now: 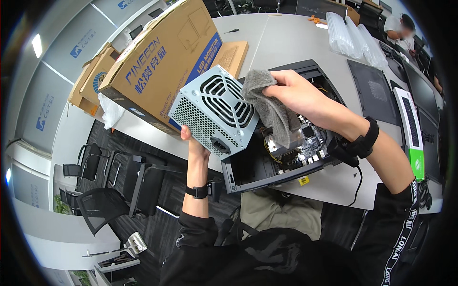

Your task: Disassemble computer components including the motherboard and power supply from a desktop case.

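A silver computer power supply (pixel 217 112) with a black fan grille is tilted up over the left part of an open black computer case (pixel 329 78). My left hand (pixel 194 143) grips it from below at its lower left corner, the thumb on its perforated side. In my right hand (pixel 298 93) is a grey cloth (pixel 274 112), pinched at the top and hanging down beside the power supply's right edge. Below the cloth, a motherboard (pixel 310 143) shows inside the case; the cloth and my right hand hide part of it.
A large cardboard monitor box (pixel 157 62) stands left of the case. To the right lie a black side panel (pixel 374 90), a boxed keyboard (pixel 408 119) and monitors (pixel 422 86). Clear plastic wrapping (pixel 353 40) lies at the back; a person (pixel 400 33) sits far right.
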A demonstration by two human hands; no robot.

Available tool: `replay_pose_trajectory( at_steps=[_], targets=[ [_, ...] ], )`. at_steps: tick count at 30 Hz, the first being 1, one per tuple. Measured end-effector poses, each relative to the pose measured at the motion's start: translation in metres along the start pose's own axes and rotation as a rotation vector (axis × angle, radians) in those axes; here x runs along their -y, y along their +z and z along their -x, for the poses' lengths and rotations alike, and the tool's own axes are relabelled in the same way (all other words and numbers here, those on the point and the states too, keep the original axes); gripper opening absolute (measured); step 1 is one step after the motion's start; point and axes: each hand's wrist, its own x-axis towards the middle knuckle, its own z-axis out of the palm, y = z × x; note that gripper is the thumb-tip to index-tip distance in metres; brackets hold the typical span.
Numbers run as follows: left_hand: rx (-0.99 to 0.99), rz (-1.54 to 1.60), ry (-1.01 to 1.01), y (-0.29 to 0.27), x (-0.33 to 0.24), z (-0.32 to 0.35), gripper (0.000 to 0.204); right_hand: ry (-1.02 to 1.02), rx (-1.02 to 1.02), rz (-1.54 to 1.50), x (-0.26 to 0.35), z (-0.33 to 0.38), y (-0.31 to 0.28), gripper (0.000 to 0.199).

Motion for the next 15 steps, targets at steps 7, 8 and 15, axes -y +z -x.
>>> replay_pose_trajectory(
  at_steps=[7,8,15],
  targets=[
    [-0.002,0.063,0.034,0.009,-0.003,0.000,0.130,0.027,-0.049,0.009,-0.002,-0.001,-0.002,0.033],
    [-0.001,0.057,0.027,0.009,-0.003,0.000,0.131,0.010,-0.062,0.024,-0.005,-0.001,-0.002,0.033],
    [-0.005,0.050,0.023,0.009,-0.005,0.000,0.132,-0.388,-0.020,0.430,-0.028,0.003,0.005,0.028]
  ],
)
